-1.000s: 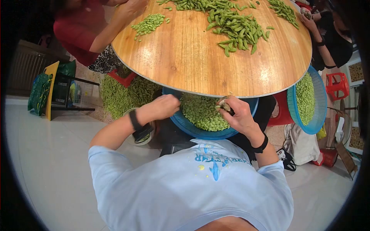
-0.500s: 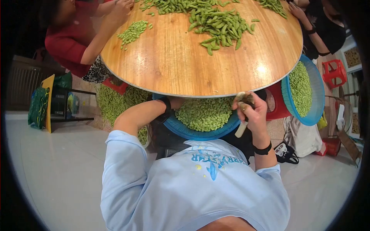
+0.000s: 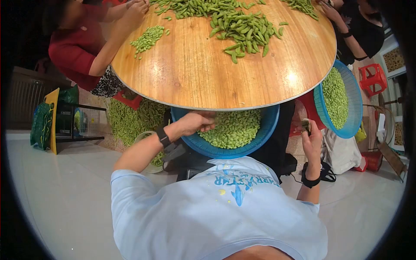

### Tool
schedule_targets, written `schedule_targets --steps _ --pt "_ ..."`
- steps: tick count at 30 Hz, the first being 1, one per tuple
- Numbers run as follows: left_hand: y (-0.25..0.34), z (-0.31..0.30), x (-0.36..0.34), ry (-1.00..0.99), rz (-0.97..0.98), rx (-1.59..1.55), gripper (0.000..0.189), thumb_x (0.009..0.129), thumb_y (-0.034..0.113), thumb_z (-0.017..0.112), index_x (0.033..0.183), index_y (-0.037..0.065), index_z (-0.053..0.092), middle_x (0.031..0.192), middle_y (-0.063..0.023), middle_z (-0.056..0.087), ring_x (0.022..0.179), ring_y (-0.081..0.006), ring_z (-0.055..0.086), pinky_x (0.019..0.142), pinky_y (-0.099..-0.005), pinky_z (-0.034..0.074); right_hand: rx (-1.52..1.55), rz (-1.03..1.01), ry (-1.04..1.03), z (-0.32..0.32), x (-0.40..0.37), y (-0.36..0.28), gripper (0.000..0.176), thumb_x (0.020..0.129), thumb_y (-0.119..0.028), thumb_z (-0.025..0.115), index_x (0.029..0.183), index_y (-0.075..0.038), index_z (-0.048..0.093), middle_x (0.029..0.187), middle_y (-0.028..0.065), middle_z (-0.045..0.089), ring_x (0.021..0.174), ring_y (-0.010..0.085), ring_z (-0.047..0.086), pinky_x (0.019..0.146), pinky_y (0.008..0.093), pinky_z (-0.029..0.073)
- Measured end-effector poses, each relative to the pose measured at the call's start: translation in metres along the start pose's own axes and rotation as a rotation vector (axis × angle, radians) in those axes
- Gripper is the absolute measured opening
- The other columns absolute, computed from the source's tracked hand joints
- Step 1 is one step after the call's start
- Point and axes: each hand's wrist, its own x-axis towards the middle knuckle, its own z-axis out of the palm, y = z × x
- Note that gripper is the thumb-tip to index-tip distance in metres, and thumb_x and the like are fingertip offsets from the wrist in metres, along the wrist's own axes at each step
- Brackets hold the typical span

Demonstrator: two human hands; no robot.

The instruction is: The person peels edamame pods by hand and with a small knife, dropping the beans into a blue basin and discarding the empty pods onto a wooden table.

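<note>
My left hand (image 3: 196,122) reaches over the left rim of a blue basin (image 3: 271,130), fingers apart and pointing toward the shelled green beans (image 3: 232,132) inside. The hand looks to hold nothing. The basin sits before my lap, partly hidden by the table edge. Off to the right of the basin, my right hand (image 3: 311,143) is raised with its fingers closed. A small dark object with a pale edge (image 3: 307,126) shows at its fingertips; I cannot tell what it is.
Bean pods (image 3: 251,32) and a small pile of shelled beans (image 3: 148,38) lie on the round wooden table (image 3: 195,73). A blue basket (image 3: 355,99) of beans stands right, more pods (image 3: 134,119) lower left. A person in red (image 3: 76,52) and one in black (image 3: 362,32) sit around.
My left hand has come out from under the table edge to the basin's left rim. My right hand has moved right, away from the basin; the pale handle-like piece below it no longer shows.
</note>
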Motion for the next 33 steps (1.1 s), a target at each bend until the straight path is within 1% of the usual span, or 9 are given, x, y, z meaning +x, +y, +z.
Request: schedule_targets --steps 2,8,10,13,20,23,25,29,33 --pt "0.012 0.016 -0.019 0.008 0.055 0.032 0.014 0.092 0.014 0.058 0.096 0.001 0.06 0.069 0.0001 0.055 0.057 -0.0062 0.046 0.048 -0.021 0.035 -0.277 -0.091 0.028 0.002 0.0 -0.003 0.026 0.085 0.004 0.041 0.108 0.004 0.053 0.085 0.0117 0.061 0.068 0.0175 0.062 0.067 0.0283 0.054" --pt "0.012 -0.001 -0.091 0.3 0.347 0.824 0.015 0.088 0.015 0.058 0.094 0.002 0.061 0.069 -0.0138 0.061 0.061 -0.0229 0.06 0.057 -0.034 0.047 0.863 0.235 -0.091 0.044 -0.002 -0.037 0.018 0.089 -0.005 0.05 0.105 0.002 0.053 0.078 0.012 0.057 0.056 0.0146 0.054 0.048 0.0287 0.05" --pt "0.015 -0.026 -0.119 0.318 0.078 1.408 0.028 0.088 0.03 0.058 0.09 0.003 0.065 0.082 -0.0223 0.064 0.081 -0.0374 0.064 0.069 -0.0457 0.051 1.097 0.356 -0.124 0.059 0.001 -0.04 0.018 0.091 -0.009 0.052 0.106 0.001 0.053 0.075 0.0087 0.052 0.053 0.0102 0.045 0.04 0.022 0.038" --pt "0.029 -0.027 -0.136 0.185 -0.201 1.71 0.031 0.086 0.032 0.06 0.083 0.001 0.065 0.079 -0.0225 0.064 0.077 -0.0386 0.063 0.068 -0.0481 0.05 1.276 0.473 -0.235 0.088 0.0 -0.035 0.02 0.093 -0.014 0.052 0.108 0.0 0.051 0.075 0.0049 0.047 0.051 0.0067 0.036 0.039 0.0181 0.03" --pt "0.151 0.027 -0.02 0.418 1.084 1.196 0.013 0.085 0.01 0.055 0.083 -0.001 0.059 0.077 -0.0204 0.057 0.075 -0.0403 0.058 0.067 -0.0435 0.048 1.221 0.498 -0.349 0.125 -0.018 -0.055 0.021 0.097 -0.019 0.049 0.107 0.0 0.052 0.077 0.0057 0.05 0.054 0.008 0.04 0.042 0.0199 0.033" --pt "0.184 0.022 0.049 0.626 1.184 1.183 0.014 0.083 0.01 0.056 0.088 -0.003 0.058 0.085 -0.0218 0.057 0.082 -0.0406 0.057 0.072 -0.0438 0.048 1.163 0.426 -0.423 0.123 -0.019 -0.067 0.024 0.098 -0.022 0.048 0.111 -0.001 0.053 0.076 0.0059 0.05 0.054 0.0088 0.041 0.042 0.0208 0.035" --pt "0.19 0.017 0.076 0.771 0.87 1.291 0.018 0.081 0.011 0.058 0.091 -0.004 0.057 0.089 -0.0225 0.056 0.086 -0.0396 0.057 0.076 -0.045 0.046 1.159 0.429 -0.467 0.123 -0.019 -0.063 0.026 0.099 -0.023 0.047 0.114 -0.002 0.052 0.076 0.0059 0.05 0.054 0.0092 0.042 0.042 0.0211 0.035" --pt "0.189 0.003 0.075 0.686 0.866 1.248 0.024 0.08 0.012 0.059 0.098 -0.004 0.057 0.088 -0.0248 0.056 0.085 -0.0408 0.057 0.077 -0.0457 0.046 1.158 0.446 -0.544 0.123 -0.018 -0.066 0.031 0.099 -0.024 0.044 0.121 -0.003 0.05 0.075 0.0063 0.05 0.052 0.0096 0.042 0.042 0.0211 0.034" --pt "0.18 0.01 0.039 0.614 0.962 0.877 0.019 0.089 0.012 0.055 0.102 -0.002 0.058 0.081 -0.0118 0.059 0.07 -0.0227 0.057 0.063 -0.033 0.046 0.958 0.122 -0.411 0.122 0.015 -0.075 0.038 0.099 -0.019 0.042 0.132 -0.002 0.044 0.074 0.0061 0.051 0.049 0.0094 0.044 0.041 0.0215 0.034"
